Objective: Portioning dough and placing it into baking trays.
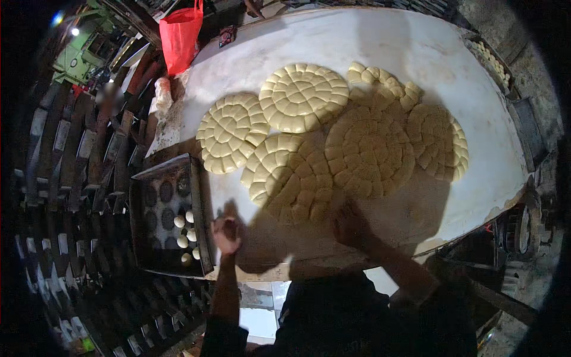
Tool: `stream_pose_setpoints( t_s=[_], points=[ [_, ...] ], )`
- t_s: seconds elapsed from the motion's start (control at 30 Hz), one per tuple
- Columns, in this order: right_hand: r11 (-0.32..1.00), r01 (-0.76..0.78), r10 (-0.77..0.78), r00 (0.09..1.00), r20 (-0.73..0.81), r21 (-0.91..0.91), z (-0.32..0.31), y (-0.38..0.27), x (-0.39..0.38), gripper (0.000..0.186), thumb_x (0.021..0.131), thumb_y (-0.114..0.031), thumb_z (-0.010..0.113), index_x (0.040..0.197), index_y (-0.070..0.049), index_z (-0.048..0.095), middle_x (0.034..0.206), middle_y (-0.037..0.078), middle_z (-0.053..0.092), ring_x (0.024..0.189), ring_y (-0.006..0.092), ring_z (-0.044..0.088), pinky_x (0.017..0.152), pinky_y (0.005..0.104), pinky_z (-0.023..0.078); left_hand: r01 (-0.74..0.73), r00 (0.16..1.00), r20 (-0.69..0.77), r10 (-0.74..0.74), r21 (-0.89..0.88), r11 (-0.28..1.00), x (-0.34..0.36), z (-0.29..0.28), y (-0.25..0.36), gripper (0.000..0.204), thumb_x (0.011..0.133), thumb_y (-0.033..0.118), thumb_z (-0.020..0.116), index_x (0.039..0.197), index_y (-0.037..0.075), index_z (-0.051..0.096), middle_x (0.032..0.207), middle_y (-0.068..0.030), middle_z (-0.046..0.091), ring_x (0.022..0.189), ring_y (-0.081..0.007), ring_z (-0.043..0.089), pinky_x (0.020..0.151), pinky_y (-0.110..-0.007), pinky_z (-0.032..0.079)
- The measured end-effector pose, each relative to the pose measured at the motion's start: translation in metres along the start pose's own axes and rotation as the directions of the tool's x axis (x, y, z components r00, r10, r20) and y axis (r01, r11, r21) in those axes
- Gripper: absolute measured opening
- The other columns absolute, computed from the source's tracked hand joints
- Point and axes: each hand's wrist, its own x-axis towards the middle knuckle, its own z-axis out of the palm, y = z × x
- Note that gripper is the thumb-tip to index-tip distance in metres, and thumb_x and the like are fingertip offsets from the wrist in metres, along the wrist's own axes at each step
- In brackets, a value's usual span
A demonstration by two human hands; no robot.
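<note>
No word, number or sign can be read here. On the small dark red packet (pixel 227 35) at the far edge of the table (pixel 267 41) there is some pattern, but it is too small to tell if these are letters. The green machine (pixel 80 59) at the upper left has a round part (pixel 74 62), and any marks on it are too small to read. On the person's dark shirt (pixel 333 321), near the lower edge, the faint marks are unreadable.
</note>
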Motion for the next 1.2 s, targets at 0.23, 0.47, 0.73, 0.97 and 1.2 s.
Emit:
stream_pose_setpoints(
  t_s=[0.23, 0.47, 0.73, 0.97, 1.2],
  points=[
    [0.96, 0.133, -0.169, 0.977, -0.128, -0.248, 0.067, 0.017, -0.046, 0.03, 0.085, -0.019, 0.055, 0.103, 0.005, 0.051, 0.102, 0.026, 0.05, 0.104, 0.0485, 0.047, 0.094, 0.0566, 0.039, 0.001, 0.979, 0.206, -0.016, 0.073, 0.997, -0.105, 0.004, -0.067, 0.018, 0.089, 0.013, 0.047, 0.102, 0.013, 0.059, 0.094, -0.0068, 0.057, 0.088, -0.0212, 0.053, 0.075, -0.034, 0.042],
    [0.973, -0.204, 0.136, 0.886, -0.443, -0.11, 0.026, -0.031, 0.024, 0.029, 0.087, -0.017, 0.055, 0.107, 0.004, 0.053, 0.106, 0.025, 0.053, 0.109, 0.0426, 0.047, 0.101, 0.0539, 0.033, 0.007, 0.999, -0.032, -0.007, 0.003, 1.0, 0.012, 0.008, -0.012, 0.018, 0.088, 0.016, 0.048, 0.098, 0.008, 0.062, 0.089, -0.0082, 0.061, 0.088, -0.0238, 0.057, 0.085, -0.039, 0.041],
    [0.715, -0.511, 0.652, 0.734, -0.191, 0.476, 0.05, -0.073, -0.024, 0.025, 0.088, -0.016, 0.056, 0.109, -0.002, 0.056, 0.115, 0.021, 0.055, 0.115, 0.036, 0.048, 0.102, 0.047, 0.035, -0.135, 0.909, 0.406, 0.093, 0.076, 0.988, -0.092, -0.038, -0.018, 0.04, 0.085, 0.027, 0.061, 0.113, 0.0, 0.053, 0.117, -0.0242, 0.05, 0.113, -0.0348, 0.046, 0.097, -0.047, 0.036],
    [0.535, -0.307, 0.311, 0.938, 0.155, 0.787, 0.06, -0.324, 0.052, 0.043, 0.097, -0.038, 0.046, 0.112, 0.001, 0.053, 0.096, 0.019, 0.06, 0.086, 0.0274, 0.062, 0.076, 0.039, 0.051, 0.418, 0.833, 0.549, 0.073, -0.709, 0.569, -0.065, -0.135, 0.042, 0.049, 0.086, 0.036, 0.062, 0.121, 0.004, 0.05, 0.105, -0.0194, 0.057, 0.102, -0.0367, 0.058, 0.089, -0.043, 0.047],
    [0.818, -0.169, 0.211, 0.977, -0.013, 0.549, 0.121, -0.319, 0.072, 0.037, 0.099, -0.033, 0.043, 0.098, 0.002, 0.056, 0.094, 0.016, 0.06, 0.087, 0.0289, 0.062, 0.071, 0.0456, 0.05, 0.037, 0.876, 0.432, 0.214, -0.503, 0.864, -0.085, -0.164, -0.011, 0.035, 0.095, 0.03, 0.047, 0.113, 0.001, 0.053, 0.102, -0.0173, 0.057, 0.095, -0.0323, 0.059, 0.086, -0.039, 0.047]
  ],
)
